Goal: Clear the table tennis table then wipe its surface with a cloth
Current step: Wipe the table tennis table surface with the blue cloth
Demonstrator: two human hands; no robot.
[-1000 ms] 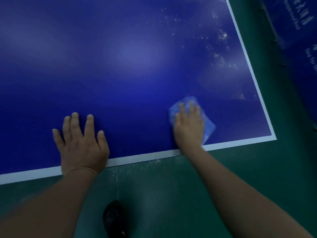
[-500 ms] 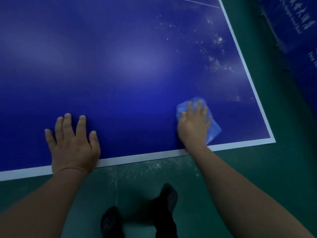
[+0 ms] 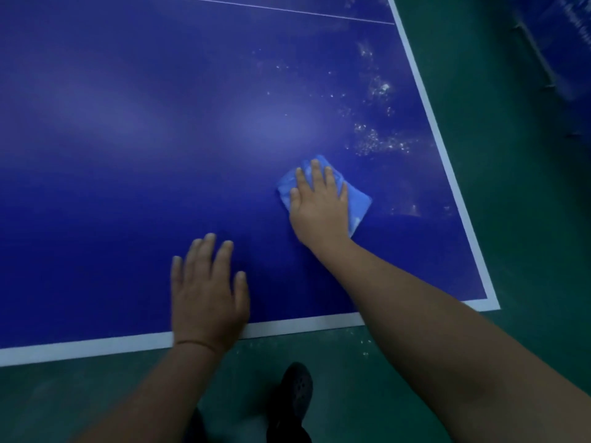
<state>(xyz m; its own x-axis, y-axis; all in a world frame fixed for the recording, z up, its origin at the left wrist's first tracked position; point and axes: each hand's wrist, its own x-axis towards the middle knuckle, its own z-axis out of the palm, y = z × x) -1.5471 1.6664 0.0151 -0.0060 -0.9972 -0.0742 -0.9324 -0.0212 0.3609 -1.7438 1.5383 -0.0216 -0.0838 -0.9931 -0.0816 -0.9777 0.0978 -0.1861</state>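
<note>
Item: cloth (image 3: 359,207), light blue, folded, judged soft, light and prone to bunching, lying on the table (image 3: 128,123) near its right corner, pressed flat under the straight-fingered right hand (image 3: 319,207); left hand (image 3: 208,292) flat, empty, beside the near white edge.

This looked like an indoor table tennis hall or sports room. The blue playing surface (image 3: 160,155) carried white boundary lines (image 3: 428,100) along its edges and a thin white centre line (image 3: 275,9), as a table tennis table does. Below it lay a dark green sports floor (image 3: 527,219), and a blue barrier with white lettering (image 3: 563,36) stood at the right
</note>
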